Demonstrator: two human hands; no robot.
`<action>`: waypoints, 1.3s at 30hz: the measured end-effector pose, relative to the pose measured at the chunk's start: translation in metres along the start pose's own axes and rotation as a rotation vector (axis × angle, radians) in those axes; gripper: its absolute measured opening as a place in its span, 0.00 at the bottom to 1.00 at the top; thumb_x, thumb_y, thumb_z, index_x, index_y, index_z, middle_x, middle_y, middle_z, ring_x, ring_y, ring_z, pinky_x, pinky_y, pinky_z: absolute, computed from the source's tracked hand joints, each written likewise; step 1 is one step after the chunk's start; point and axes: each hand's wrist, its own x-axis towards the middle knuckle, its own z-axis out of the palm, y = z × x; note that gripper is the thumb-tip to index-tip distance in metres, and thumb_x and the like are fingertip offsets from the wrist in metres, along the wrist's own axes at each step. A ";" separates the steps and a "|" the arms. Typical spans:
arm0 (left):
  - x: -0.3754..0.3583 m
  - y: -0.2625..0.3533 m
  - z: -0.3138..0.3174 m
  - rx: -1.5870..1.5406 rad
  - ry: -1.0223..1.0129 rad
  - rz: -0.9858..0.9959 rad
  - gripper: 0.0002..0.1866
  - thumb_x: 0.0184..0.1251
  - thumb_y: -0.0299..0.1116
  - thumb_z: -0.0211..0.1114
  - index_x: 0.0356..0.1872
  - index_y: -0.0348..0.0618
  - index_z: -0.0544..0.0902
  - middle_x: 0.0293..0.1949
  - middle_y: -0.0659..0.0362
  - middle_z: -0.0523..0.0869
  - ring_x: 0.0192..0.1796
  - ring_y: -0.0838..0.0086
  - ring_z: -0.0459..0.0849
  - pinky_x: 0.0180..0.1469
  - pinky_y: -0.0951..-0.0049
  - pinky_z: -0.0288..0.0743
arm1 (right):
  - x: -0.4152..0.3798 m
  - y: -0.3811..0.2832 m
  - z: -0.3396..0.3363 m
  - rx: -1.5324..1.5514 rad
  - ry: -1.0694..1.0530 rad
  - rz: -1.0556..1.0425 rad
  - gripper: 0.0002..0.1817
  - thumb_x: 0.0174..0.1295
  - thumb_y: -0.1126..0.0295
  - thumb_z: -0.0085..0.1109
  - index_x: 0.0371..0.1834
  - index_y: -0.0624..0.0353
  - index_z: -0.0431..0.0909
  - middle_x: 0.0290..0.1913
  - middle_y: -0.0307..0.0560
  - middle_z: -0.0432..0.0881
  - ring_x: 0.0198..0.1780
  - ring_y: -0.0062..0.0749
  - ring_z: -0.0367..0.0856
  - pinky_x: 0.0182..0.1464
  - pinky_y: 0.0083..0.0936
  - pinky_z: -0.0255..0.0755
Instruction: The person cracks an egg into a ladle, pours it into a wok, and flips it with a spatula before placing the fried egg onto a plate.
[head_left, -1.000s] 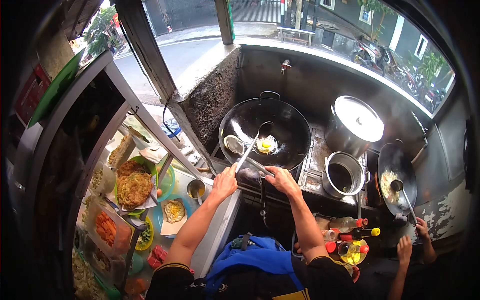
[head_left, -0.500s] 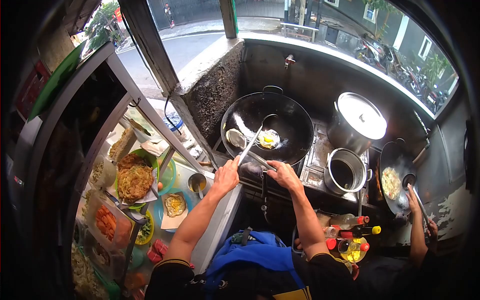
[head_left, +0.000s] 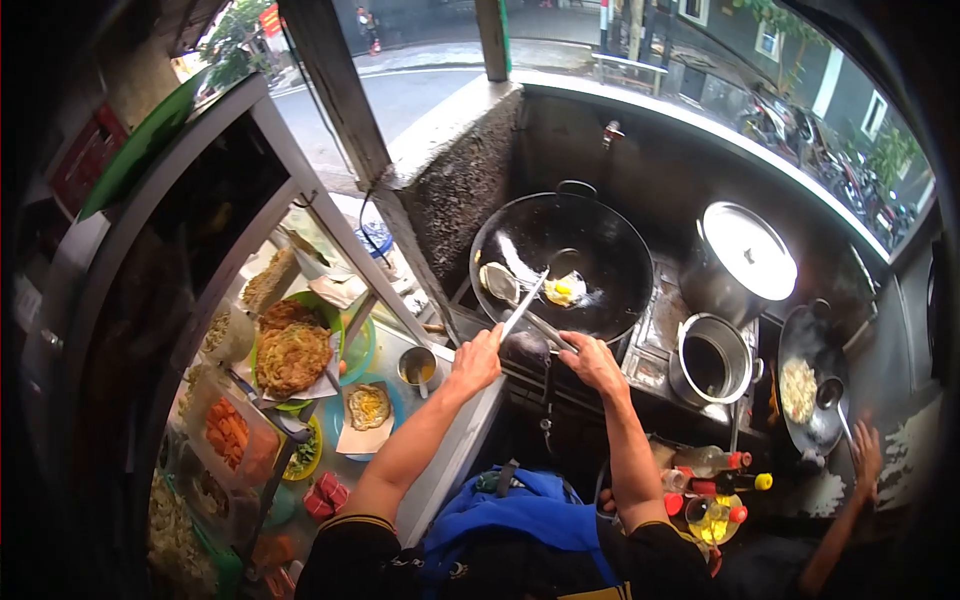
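Note:
My left hand point(head_left: 477, 362) is closed round a long metal handle that reaches up into a big black wok point(head_left: 625, 235). Closed round a second handle is my right hand point(head_left: 594, 361). The two handles cross over the wok's near rim. A round metal utensil head point(head_left: 499, 283) lies at the left inside the wok, and a dark, rounded one point(head_left: 563, 262) is near the middle. Between and slightly below them, an egg point(head_left: 565, 289) with a yellow yolk sits on the wok surface.
Right of the wok stand a lidded pot point(head_left: 745, 250) and an open pot point(head_left: 712, 360). A co-worker's hand point(head_left: 866, 460) is by a smaller wok point(head_left: 820, 435). Bottles point(head_left: 715, 485) stand below. Left are a fried egg on paper point(head_left: 367, 408), a metal cup point(head_left: 417, 366) and fried food point(head_left: 293, 360).
The view has shifted, so the stove and counter appear farther right and slightly lower. My hands keep their grips. One co-worker's hand has left its place high on the ladle handle.

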 end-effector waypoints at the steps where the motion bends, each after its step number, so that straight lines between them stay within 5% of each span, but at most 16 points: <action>1: -0.001 0.001 0.000 -0.004 -0.007 -0.011 0.31 0.60 0.26 0.56 0.68 0.51 0.68 0.45 0.47 0.81 0.44 0.42 0.83 0.47 0.44 0.77 | 0.000 0.002 0.001 0.002 -0.001 0.011 0.22 0.60 0.64 0.62 0.58 0.56 0.80 0.51 0.58 0.85 0.56 0.55 0.81 0.59 0.42 0.73; 6: 0.007 -0.018 0.019 -0.082 -0.042 -0.019 0.32 0.59 0.27 0.56 0.69 0.50 0.68 0.46 0.46 0.82 0.46 0.42 0.82 0.48 0.44 0.77 | -0.002 0.002 0.002 -0.004 -0.001 0.035 0.22 0.60 0.64 0.63 0.59 0.56 0.80 0.52 0.58 0.84 0.57 0.54 0.80 0.61 0.42 0.72; 9: 0.012 -0.031 0.033 -0.181 0.210 0.188 0.34 0.58 0.28 0.59 0.69 0.46 0.67 0.43 0.49 0.83 0.37 0.53 0.86 0.41 0.53 0.80 | -0.001 -0.003 0.000 0.001 -0.012 0.044 0.22 0.60 0.64 0.64 0.59 0.56 0.80 0.52 0.58 0.84 0.57 0.54 0.80 0.61 0.42 0.72; 11: 0.009 -0.005 -0.001 -0.618 -0.200 -0.268 0.35 0.56 0.29 0.61 0.70 0.42 0.68 0.42 0.47 0.86 0.30 0.57 0.85 0.35 0.57 0.80 | -0.002 0.001 0.002 0.005 0.000 0.038 0.22 0.60 0.64 0.64 0.59 0.57 0.80 0.52 0.59 0.85 0.57 0.55 0.81 0.61 0.42 0.72; 12: 0.011 -0.007 0.003 -0.938 -0.230 -0.296 0.34 0.57 0.29 0.65 0.69 0.39 0.68 0.36 0.53 0.85 0.24 0.74 0.81 0.24 0.71 0.75 | -0.001 0.003 0.005 0.026 0.012 -0.011 0.23 0.60 0.65 0.64 0.59 0.58 0.80 0.51 0.59 0.85 0.56 0.55 0.81 0.61 0.42 0.72; 14: 0.012 -0.003 0.001 -1.058 -0.250 -0.343 0.32 0.59 0.27 0.65 0.68 0.38 0.69 0.33 0.58 0.82 0.24 0.83 0.78 0.19 0.79 0.70 | -0.004 0.001 0.004 -0.022 0.031 -0.006 0.23 0.60 0.65 0.64 0.59 0.58 0.80 0.52 0.59 0.84 0.57 0.55 0.81 0.61 0.42 0.72; 20: 0.020 0.016 -0.030 -1.170 -0.305 -0.488 0.14 0.64 0.29 0.65 0.49 0.40 0.76 0.28 0.65 0.76 0.23 0.83 0.76 0.21 0.79 0.72 | -0.004 0.001 0.004 0.010 -0.004 0.031 0.23 0.61 0.64 0.63 0.60 0.58 0.79 0.53 0.60 0.84 0.58 0.55 0.80 0.61 0.41 0.72; 39: 0.007 0.013 -0.028 -1.322 -0.322 -0.618 0.05 0.65 0.26 0.64 0.39 0.46 0.77 0.25 0.66 0.76 0.21 0.84 0.76 0.18 0.82 0.70 | 0.005 0.007 -0.056 0.087 -0.171 0.054 0.25 0.58 0.66 0.64 0.59 0.60 0.80 0.51 0.57 0.86 0.54 0.44 0.86 0.57 0.32 0.76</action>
